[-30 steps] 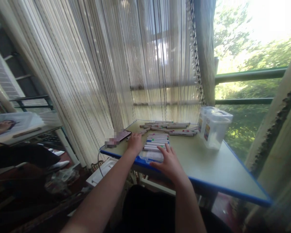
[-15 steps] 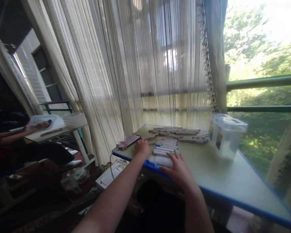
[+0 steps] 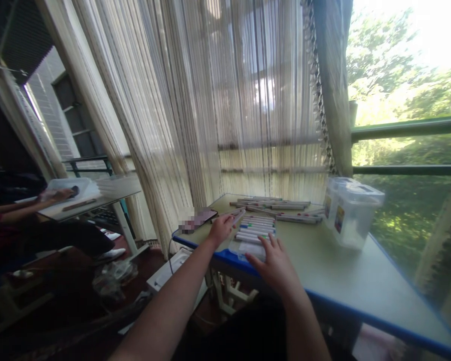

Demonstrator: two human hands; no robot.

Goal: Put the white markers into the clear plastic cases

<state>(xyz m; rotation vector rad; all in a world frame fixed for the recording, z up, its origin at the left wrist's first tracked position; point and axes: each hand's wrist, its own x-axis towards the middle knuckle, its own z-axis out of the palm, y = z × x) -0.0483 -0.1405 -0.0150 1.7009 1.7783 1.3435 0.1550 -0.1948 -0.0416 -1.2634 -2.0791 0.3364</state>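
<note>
Behind the clear case point(image 3: 251, 249), a striped curtain point(image 3: 165, 110) fills your view. The table point(image 3: 334, 273) carries the case at its near edge. To the case's right, well apart, stand two transparent containers point(image 3: 355, 220). Far to its left, a co-worker's hand point(image 3: 64, 194) is at another desk. Your right hand point(image 3: 276, 258) covers the case's near right corner, fingers spread wide, tips at the nearest of the row of markers point(image 3: 253, 224) inside; contact cannot be confirmed. Just left of the case lies a phone point(image 3: 207, 216), partly pixelated. Behind the case, loose markers point(image 3: 289, 205) lie criss-crossed. Your left hand point(image 3: 221, 228), left of the case, pinches a single marker point(image 3: 239, 217) in narrowed fingers. Half a second ago that hand was down beside the phone; now the marker shows tilted above it, toward the case. Your right hand is nearly unchanged.
</note>
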